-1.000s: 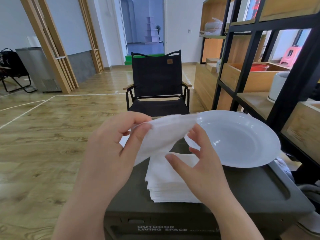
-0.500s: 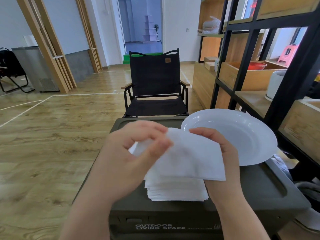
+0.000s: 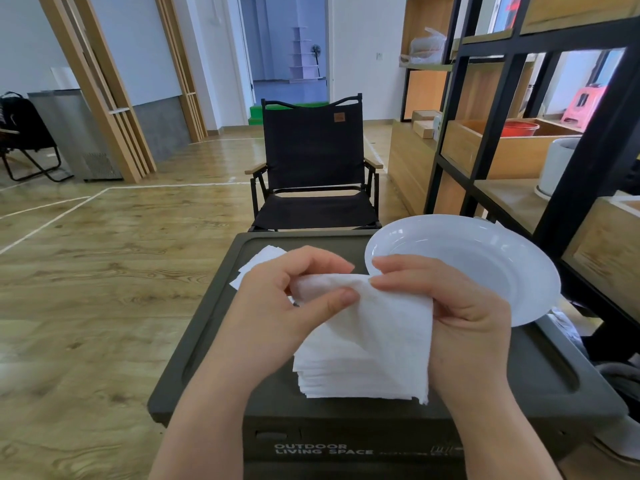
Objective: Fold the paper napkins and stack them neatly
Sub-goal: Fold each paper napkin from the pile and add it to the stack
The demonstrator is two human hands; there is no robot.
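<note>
Dark worktop (image 3: 540,382) carries all items. White plate (image 3: 485,268) sits right of the napkin stack (image 3: 349,379); loose napkins (image 3: 258,263) lie beyond the stack, to its left. Held napkin (image 3: 384,327) hangs directly above the stack, folded edge running left to right. Left hand (image 3: 277,313) pinches its top left part; right hand (image 3: 460,313) pinches its right edge. Likely next move: lower straight down, both hands equally near.

You have one white paper napkin (image 3: 377,327) lifted above the stack of napkins (image 3: 349,382), its top corner bunched and its lower part draping down to a point over the stack's right side. The stack lies flat with edges roughly aligned. Another napkin (image 3: 258,263) lies flat behind.
</note>
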